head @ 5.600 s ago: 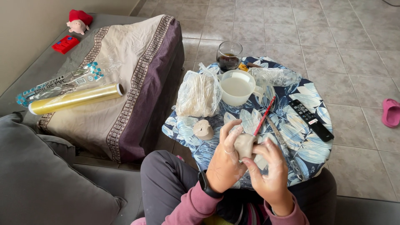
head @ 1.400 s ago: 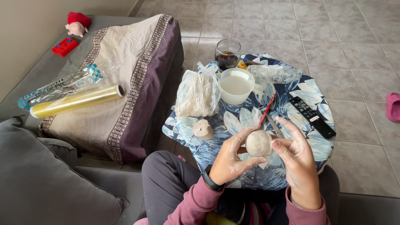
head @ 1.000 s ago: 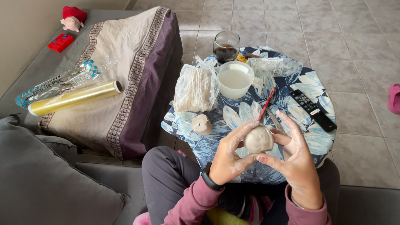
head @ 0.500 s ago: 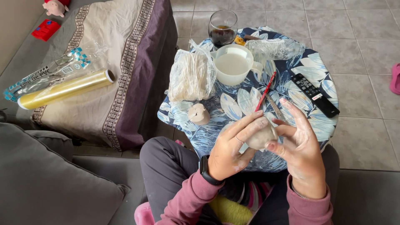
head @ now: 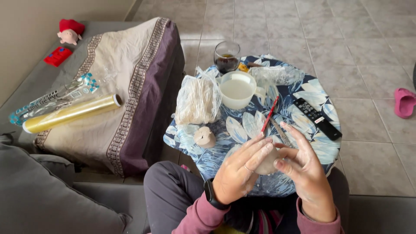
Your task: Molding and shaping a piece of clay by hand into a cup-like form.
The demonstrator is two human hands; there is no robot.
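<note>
Pale clay lump (head: 265, 164), lower centre of frame, held between both hands just above the near edge of the surface (head: 323, 149). Mostly hidden: only a small rounded off-white patch shows between the hands, so its long axis and which way it points cannot be told.

Left hand (head: 240, 173): fingers (head: 255, 151) curled loosely over the top and left of the lump, gripping it, tips pointing toward upper right of frame. Thin ring on one finger, dark watch (head: 211, 195) at the wrist.

Right hand (head: 303, 171): fingers (head: 292, 136) nearly straight and spread, pointing up-left; thumb presses the lump's right side. Palm side dusted white.

Just above the hands: red stick tool (head: 269, 115) lying diagonally, upper end toward upper right; a thin grey tool (head: 281, 132) beside it, lower end hidden by the right hand. Small clay piece (head: 204, 137) left of the hands, apart from them. Further up: crumpled plastic bag (head: 197, 100), white cup (head: 237, 90) with pale liquid, glass (head: 226, 57) with dark liquid, black remote (head: 317, 118) at right.

Left of frame: gold foil roll (head: 71, 113) and a clear packet (head: 54, 97) on a beige-purple cover (head: 138, 73). Pink slipper (head: 405, 102) at right edge, cut off. Forearms cut off at the bottom edge.
</note>
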